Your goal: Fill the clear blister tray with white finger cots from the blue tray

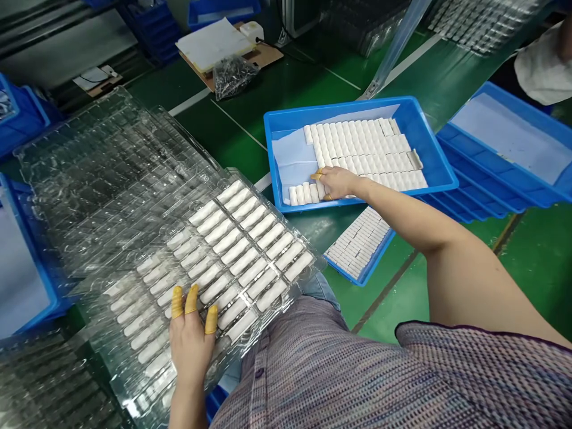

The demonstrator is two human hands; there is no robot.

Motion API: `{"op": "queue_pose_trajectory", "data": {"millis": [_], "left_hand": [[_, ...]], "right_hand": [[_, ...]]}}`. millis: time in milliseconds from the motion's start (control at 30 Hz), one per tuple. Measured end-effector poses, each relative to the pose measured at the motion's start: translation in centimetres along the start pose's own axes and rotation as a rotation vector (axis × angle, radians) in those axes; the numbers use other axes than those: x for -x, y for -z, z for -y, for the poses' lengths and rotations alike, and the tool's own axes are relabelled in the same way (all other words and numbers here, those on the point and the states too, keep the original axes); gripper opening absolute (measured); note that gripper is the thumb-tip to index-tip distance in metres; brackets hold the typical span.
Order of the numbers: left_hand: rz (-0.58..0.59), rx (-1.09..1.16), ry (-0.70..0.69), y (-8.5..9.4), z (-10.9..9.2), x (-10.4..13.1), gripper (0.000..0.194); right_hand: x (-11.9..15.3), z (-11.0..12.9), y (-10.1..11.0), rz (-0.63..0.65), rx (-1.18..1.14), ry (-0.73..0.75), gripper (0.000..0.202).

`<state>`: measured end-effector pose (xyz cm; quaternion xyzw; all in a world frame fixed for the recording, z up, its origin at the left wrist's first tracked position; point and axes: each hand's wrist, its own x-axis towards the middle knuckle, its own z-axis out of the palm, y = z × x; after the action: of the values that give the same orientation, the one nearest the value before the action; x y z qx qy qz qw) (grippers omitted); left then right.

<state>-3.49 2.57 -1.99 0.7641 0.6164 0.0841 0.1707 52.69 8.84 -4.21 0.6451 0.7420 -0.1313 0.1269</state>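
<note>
A clear plastic tray (268,262) with rows of white pieces in its slots lies at the centre left. My left hand (192,333), with yellow finger cots, rests on its near side, fingers spread over the slots. To the right, a blue bin (435,161) lined with pale paper holds rows of white cylindrical pieces (353,137). Inside it, my right hand (337,182) is at the front row of pieces, its fingers curled down onto them, also with yellow cots. What lies beneath those fingers is partly hidden.
Stacked clear trays (102,161) stand behind at left. Blue bins are stacked at the right (504,149), near a person's sleeve (543,65). A smaller blue bin (364,277) of white pieces sits below. Papers (214,44) and a plastic bag (235,74) lie at the back.
</note>
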Motion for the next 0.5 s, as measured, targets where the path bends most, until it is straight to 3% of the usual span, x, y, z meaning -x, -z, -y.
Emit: {"op": "queue_pose_trajectory", "data": {"millis": [267,367,500], "left_hand": [[-0.015,-0.011,0.013,0.3,-0.7,0.0,0.073],[-0.013,-0.014,0.009,0.3,-0.9,0.0,0.074],[-0.018,-0.022,0.024,0.3,-0.8,0.0,0.073]], "right_hand": [[-0.4,-0.7,-1.2,-0.022,-0.105,-0.042,0.095],[-0.6,-0.9,-1.6,-0.075,-0.200,0.000,0.102],[-1.3,-0.8,-2.0,-0.097,-0.210,0.071,0.096]]}}
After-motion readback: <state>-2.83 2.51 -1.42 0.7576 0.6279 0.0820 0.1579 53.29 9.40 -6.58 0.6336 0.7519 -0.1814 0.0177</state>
